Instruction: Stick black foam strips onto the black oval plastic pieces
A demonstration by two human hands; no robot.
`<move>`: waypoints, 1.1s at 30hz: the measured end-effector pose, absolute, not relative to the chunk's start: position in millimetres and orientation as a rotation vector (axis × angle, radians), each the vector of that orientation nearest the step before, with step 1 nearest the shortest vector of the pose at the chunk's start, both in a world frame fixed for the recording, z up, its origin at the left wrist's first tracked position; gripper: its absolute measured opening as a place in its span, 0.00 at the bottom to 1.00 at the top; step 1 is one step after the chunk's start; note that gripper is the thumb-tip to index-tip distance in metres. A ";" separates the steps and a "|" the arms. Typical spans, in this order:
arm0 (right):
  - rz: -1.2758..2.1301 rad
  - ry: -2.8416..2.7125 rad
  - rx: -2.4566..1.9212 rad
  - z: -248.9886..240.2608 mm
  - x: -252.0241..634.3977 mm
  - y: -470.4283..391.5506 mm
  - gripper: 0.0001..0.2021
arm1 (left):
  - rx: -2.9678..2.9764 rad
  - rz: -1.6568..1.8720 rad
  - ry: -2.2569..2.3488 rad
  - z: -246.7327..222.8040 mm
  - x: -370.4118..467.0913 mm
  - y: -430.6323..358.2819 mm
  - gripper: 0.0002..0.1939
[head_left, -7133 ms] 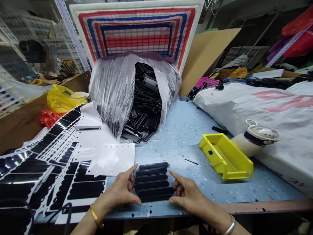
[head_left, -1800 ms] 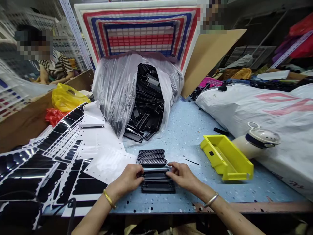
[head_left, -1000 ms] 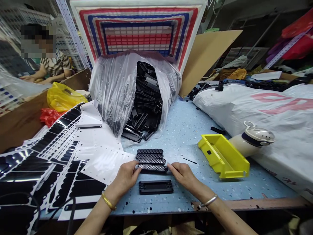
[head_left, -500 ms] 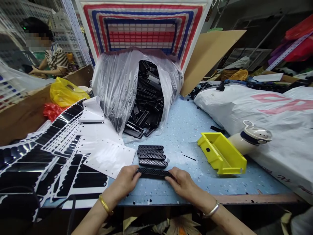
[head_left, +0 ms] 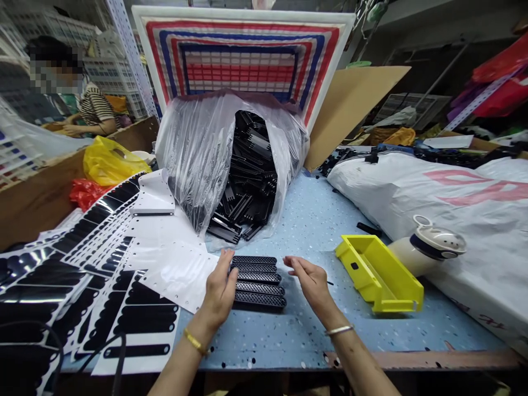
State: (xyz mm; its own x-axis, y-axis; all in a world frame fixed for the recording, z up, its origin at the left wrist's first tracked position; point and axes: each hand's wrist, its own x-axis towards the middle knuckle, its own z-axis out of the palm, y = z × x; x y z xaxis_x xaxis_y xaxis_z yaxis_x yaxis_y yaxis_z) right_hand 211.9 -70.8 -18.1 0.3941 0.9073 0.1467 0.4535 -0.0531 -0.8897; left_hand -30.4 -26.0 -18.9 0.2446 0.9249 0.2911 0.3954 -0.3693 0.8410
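Observation:
Several black textured strips lie side by side in a stack of rows on the blue speckled table. My left hand rests against their left ends, its fingers stretched out and holding nothing. Just off their right ends is my right hand, fingers apart and nothing between them. Behind the strips, a clear plastic bag lies open toward me, full of black plastic pieces. White sheets and sheets of black strip-shaped stickers spread to the left.
A yellow bin and a cream bottle stand at the right, beside a big white sack. Behind the bag leans a striped crate with cardboard next to it. A person sits at the far left.
Both hands have let go of the front strip and moved to the ends of the rows. That strip now lies against the others. The view has shifted slightly.

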 end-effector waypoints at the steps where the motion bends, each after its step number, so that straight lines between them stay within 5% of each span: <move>1: 0.575 -1.195 -1.670 -21.0 208.8 -58.5 0.30 | 1.867 1.063 1.205 -21.3 -21.3 -18.4 0.23; 11: 0.597 -1.180 -1.646 -31.6 168.2 -70.2 0.26 | 1.797 1.058 1.253 -60.4 -2.6 -28.8 0.22; 19: 0.574 -1.036 -1.704 -29.8 183.0 -68.3 0.25 | 2.034 1.035 1.149 -28.5 -26.0 -46.3 0.24; 24: 0.365 -1.189 -1.751 -1.6 186.8 -74.8 0.21 | 2.226 0.732 1.341 -17.9 -83.4 -53.4 0.44; 28: 0.351 -1.469 -1.550 26.1 150.3 -83.3 0.16 | 1.680 0.956 1.411 -13.4 -136.4 -44.4 0.16; 31: 0.445 -1.681 -1.352 34.6 113.4 -84.5 0.12 | 1.289 1.224 1.385 8.9 -176.1 -33.7 0.23; 33: 0.502 -1.738 -1.278 33.3 92.5 -82.3 0.10 | 0.874 1.450 1.240 29.4 -198.7 -29.9 0.19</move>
